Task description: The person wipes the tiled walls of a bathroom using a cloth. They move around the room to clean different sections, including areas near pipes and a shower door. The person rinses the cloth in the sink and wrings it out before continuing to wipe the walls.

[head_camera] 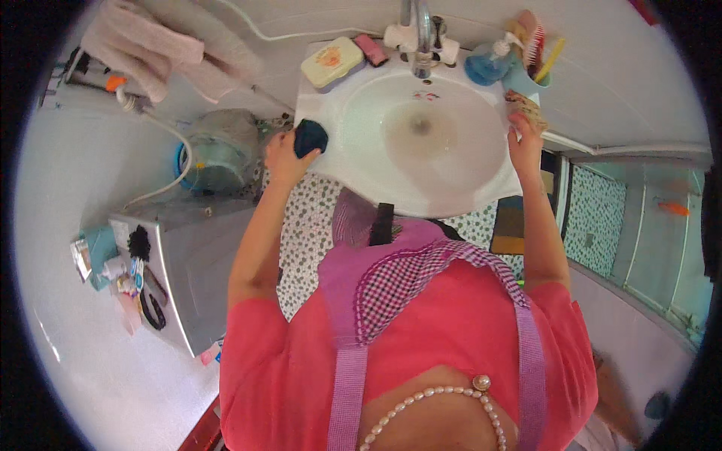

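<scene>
Before me is a white ceramic washbasin (361, 113) with a little cloudy water around its drain. At its left corner, my left hand (286, 158) grips a small dark object (311, 138), possibly a cup or a folded cloth; I cannot tell which. On the right rim, my right hand (525, 144) has its fingers on a crumpled brownish cloth (529, 110). The chrome faucet (422, 39) stands at the back of the basin, between the two hands.
A yellow-lidded soap box (334, 61) and a pink item (371, 49) sit at back left. At back right are a blue pump bottle (486, 69) and a cup (527, 82) holding brushes. A cabinet-like appliance (203, 265) stands left; a towel (152, 45) hangs above.
</scene>
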The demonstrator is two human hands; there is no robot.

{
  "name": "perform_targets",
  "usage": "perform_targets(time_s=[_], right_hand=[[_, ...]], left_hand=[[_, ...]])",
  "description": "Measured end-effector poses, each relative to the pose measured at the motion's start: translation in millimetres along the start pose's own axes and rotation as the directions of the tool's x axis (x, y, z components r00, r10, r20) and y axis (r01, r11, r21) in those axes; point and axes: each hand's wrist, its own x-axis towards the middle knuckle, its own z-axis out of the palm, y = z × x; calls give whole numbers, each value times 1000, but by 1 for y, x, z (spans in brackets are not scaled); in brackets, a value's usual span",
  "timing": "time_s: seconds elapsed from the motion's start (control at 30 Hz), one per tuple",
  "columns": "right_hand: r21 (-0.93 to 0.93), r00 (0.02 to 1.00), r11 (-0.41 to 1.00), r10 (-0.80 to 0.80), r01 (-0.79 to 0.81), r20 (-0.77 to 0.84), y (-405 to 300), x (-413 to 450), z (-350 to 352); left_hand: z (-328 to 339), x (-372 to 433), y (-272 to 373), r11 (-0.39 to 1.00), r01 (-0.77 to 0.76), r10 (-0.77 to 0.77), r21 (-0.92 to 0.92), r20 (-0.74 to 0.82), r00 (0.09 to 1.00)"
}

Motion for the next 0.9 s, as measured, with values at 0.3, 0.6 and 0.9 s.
perform_targets(time_s=[0.3,0.6,0.9], right_hand=[[-395,973,890,227,-227,-47,9,25,-22],[290,638,657,-751,696,169,-171,5,-26],[422,555,601,-796,678,242,-177,-8,-37]], left_hand=[[1,-2,58,963,-218,252,157,-252,934],[16,-14,176,427,120,630,-896,390,672],[-1,-8,192,389,623,575,-679,707,412]])
